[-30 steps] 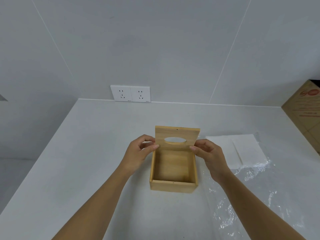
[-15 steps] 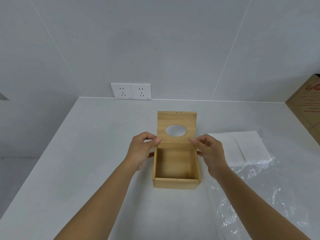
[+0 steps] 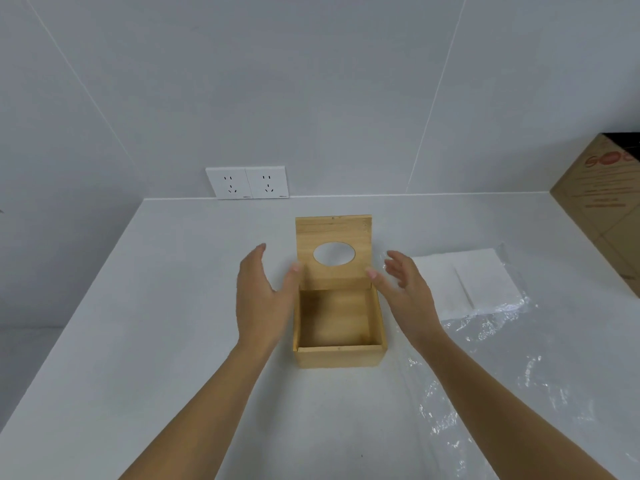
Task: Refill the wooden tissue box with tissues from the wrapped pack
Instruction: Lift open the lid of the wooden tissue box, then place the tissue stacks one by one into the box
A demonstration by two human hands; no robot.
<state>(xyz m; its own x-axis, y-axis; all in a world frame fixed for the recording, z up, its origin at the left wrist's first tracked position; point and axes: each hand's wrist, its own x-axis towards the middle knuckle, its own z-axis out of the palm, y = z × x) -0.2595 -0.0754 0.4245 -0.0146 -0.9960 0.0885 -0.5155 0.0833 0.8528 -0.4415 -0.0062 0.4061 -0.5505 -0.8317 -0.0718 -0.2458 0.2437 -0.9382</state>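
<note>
**A:** ok so where's the box at right now?

**B:** wooden tissue box is sitting mid-counter, pretty much centred in front of the person. Inside is bare wood, no tissues in it. The lid is flipped up at the back and standing nearly upright, and you can see the counter through the oval hole.

**A:** and the hands? holding the lid?

**B:** nope, both are spread open with nothing in them. Left hand is just beside the box's left wall, right hand just off the right wall. Thumb tips sit right by the lid's lower corners; there's some blur, so can't say if they're actually touching it.

**A:** tissues?

**B:** white tissue stack lies flat to the right of the box, behind the right hand, resting on the opened clear plastic wrap, which is crinkled and runs toward the near edge. Further out: a double wall socket behind the white counter, and a cardboard box at the far right.
</note>
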